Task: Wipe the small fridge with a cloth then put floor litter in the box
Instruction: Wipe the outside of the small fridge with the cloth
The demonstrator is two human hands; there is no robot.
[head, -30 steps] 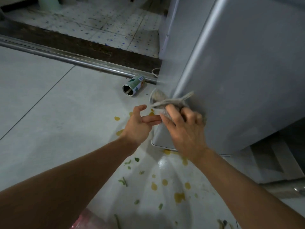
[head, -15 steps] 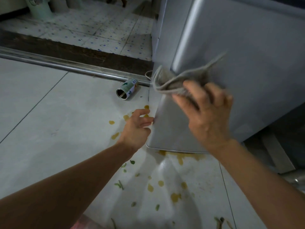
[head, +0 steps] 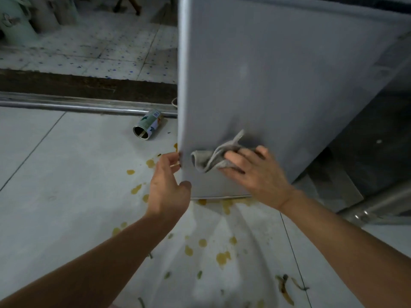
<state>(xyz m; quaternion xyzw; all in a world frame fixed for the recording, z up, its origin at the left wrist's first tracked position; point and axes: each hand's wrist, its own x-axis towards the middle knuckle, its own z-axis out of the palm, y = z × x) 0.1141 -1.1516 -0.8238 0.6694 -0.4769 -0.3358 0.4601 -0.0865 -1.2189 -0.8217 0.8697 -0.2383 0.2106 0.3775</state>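
Note:
The small grey fridge (head: 278, 85) fills the upper right of the head view, its side panel facing me. My right hand (head: 258, 176) presses a crumpled grey cloth (head: 213, 158) flat against the lower part of that panel. My left hand (head: 169, 187) grips the fridge's lower front corner edge, fingers curled around it. An empty tin can (head: 148, 127) lies on its side on the floor left of the fridge. Yellow-brown spots (head: 222, 257) and green scraps (head: 283, 285) litter the pale floor below. No box is in view.
A metal door rail (head: 66, 105) runs across the floor behind the can, with a dark sill and speckled tiles beyond. Pale pots (head: 15, 23) stand at the far upper left. A dark cabinet or shelf (head: 367, 152) stands right of the fridge.
My right hand swept the cloth up the fridge panel, then back down to its lower part. My left hand moved from open beside the corner to gripping the fridge edge.

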